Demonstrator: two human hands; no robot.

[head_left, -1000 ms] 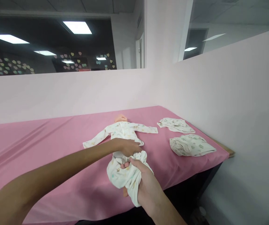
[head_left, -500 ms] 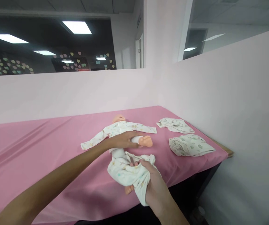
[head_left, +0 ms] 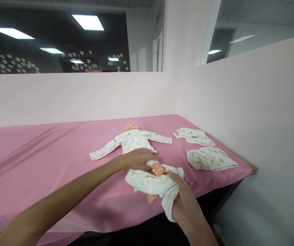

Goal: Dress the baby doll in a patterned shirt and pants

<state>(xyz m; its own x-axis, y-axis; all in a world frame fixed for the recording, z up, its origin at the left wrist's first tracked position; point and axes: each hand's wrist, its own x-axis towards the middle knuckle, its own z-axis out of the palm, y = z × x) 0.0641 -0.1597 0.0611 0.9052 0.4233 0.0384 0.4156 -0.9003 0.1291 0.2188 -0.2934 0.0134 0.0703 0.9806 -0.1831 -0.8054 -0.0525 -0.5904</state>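
Note:
A baby doll (head_left: 131, 126) lies on its back across the pink-covered table, dressed in a white printed long-sleeved top (head_left: 134, 139) with both sleeves spread. My left hand (head_left: 140, 159) is wrapped round one of the doll's legs just above the bare foot (head_left: 158, 169). White printed baby pants (head_left: 150, 181) are bunched over the doll's lower legs, and its other foot (head_left: 151, 198) pokes out below them. Gathered cloth of these pants is in my right hand (head_left: 181, 194), whose fingers are partly hidden inside the fabric. The held foot sits at the pants' opening, beside my right thumb.
Two folded white printed garments lie at the table's right, one (head_left: 194, 136) behind the other (head_left: 210, 159). Pink cloth (head_left: 46, 164) covers the table and hangs over its front edge. White walls (head_left: 239, 95) with windows stand behind and to the right.
My left hand has brought the doll's foot down and toward me, to the pants' opening. My right hand and the pants have shifted slightly right. The camera view has tilted a little.

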